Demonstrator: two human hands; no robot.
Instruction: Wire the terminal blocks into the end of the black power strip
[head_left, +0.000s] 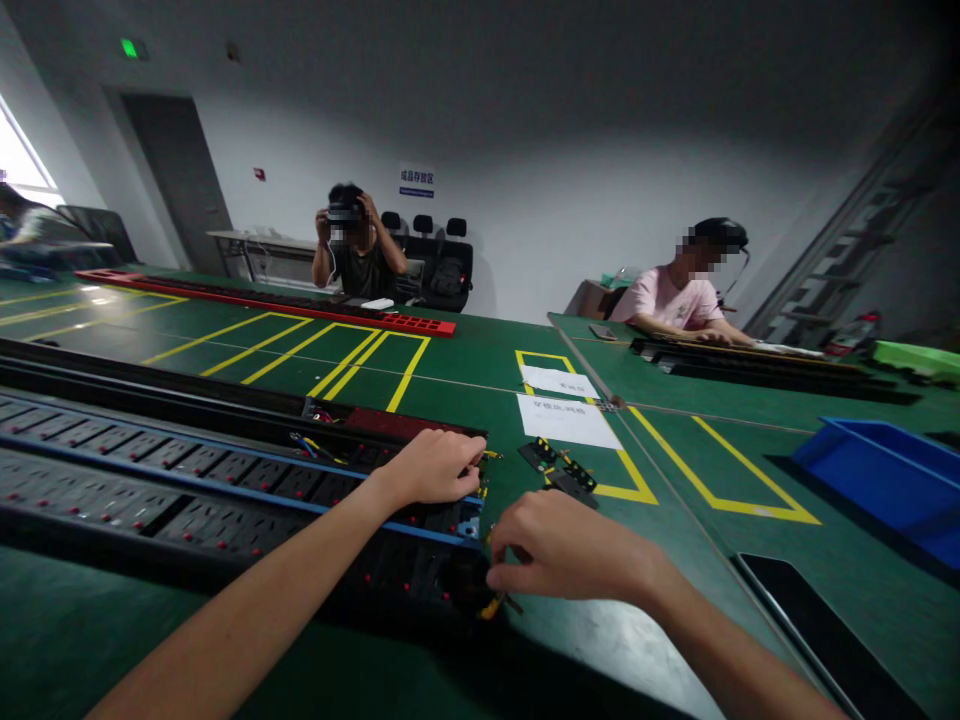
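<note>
Long black power strips [225, 465] with rows of sockets and red dots lie side by side across the table. My left hand [439, 465] rests over the right end of the middle strips, fingers curled down; what lies under the fingertips is hidden. My right hand [559, 545] is at the right end of the nearest strip [390, 580], thumb and fingers bent together. A yellow piece [490, 608] shows just below its thumb. Whatever the right fingers pinch is too dark to make out. Small black plates with yellow parts [574, 475] lie beyond my right hand.
A blue bin [885, 485] and a dark phone-like slab [825, 630] are on the right. Paper labels [568, 420] lie within yellow tape lines. A red rail [420, 324] lies farther back. Two people [364, 250] [675, 295] sit across the green table.
</note>
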